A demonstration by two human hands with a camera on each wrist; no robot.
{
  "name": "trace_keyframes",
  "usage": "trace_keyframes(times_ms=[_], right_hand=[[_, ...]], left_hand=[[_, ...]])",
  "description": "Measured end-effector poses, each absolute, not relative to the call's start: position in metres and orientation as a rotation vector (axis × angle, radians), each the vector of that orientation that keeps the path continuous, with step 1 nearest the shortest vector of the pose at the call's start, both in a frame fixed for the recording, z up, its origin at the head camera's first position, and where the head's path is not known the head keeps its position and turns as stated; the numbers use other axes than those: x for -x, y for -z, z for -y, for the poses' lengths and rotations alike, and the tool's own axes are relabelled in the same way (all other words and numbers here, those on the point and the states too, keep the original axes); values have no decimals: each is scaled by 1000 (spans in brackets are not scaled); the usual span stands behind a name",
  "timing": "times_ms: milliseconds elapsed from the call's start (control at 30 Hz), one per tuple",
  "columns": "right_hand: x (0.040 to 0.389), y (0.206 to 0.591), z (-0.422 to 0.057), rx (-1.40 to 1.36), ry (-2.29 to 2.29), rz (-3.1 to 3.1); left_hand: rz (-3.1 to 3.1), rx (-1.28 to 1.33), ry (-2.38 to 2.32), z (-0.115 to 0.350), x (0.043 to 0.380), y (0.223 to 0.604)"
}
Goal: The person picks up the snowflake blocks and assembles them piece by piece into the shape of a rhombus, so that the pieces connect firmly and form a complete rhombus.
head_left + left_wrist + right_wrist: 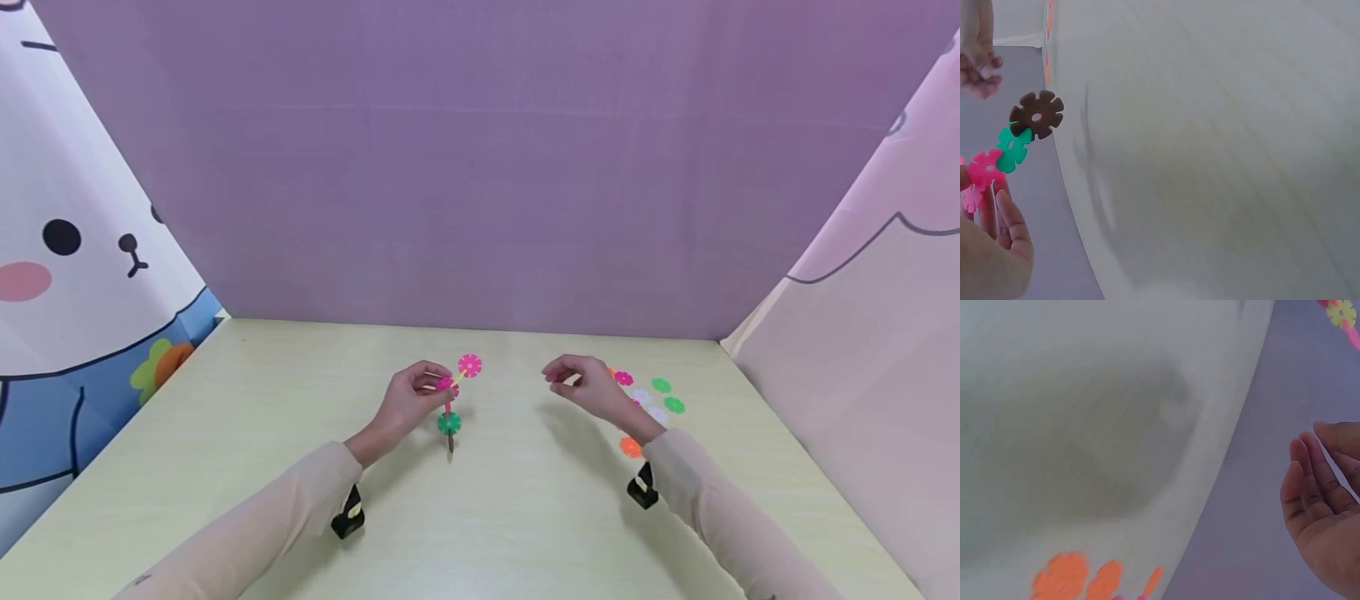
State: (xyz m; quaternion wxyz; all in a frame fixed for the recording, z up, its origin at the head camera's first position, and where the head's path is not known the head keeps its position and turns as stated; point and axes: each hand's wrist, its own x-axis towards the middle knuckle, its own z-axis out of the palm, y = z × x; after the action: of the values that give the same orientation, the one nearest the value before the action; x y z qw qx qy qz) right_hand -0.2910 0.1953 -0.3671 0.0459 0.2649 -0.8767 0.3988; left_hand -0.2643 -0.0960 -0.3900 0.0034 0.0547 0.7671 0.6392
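Note:
My left hand (411, 398) pinches a chain of interlocked, notched plastic discs above the table. In the left wrist view, a pink disc (986, 167) sits at the fingers, joined to a green disc (1014, 149) and then a brown disc (1037, 115) at the end. A yellow disc (1341, 312) shows in the right wrist view. Toward the back, the chain ends in another pink disc (470, 365). My right hand (591, 390) hovers to the right, apart from the chain, its fingers loosely bent with nothing visible between them.
Loose discs lie on the table (525, 517) behind and beside my right forearm, among them a green disc (674, 405), a white disc (657, 415) and an orange disc (631, 447). A purple panel (480, 183) rises along the back edge; printed cloths flank both sides.

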Motion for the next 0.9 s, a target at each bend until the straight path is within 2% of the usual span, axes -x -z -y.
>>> trace_keyframes(times_ms=[167,500,900], right_hand=[[288,378,-222,-792,-1163,2698],[283,394,-265,-611,-1014,2842],[276,400,-287,-577,-882,2928]], left_hand=[[-2421,-195,-1979,100,264,390],[-2485,-177,-1914,101,241,360],[-2468,-199,-1948,109,263,389]])
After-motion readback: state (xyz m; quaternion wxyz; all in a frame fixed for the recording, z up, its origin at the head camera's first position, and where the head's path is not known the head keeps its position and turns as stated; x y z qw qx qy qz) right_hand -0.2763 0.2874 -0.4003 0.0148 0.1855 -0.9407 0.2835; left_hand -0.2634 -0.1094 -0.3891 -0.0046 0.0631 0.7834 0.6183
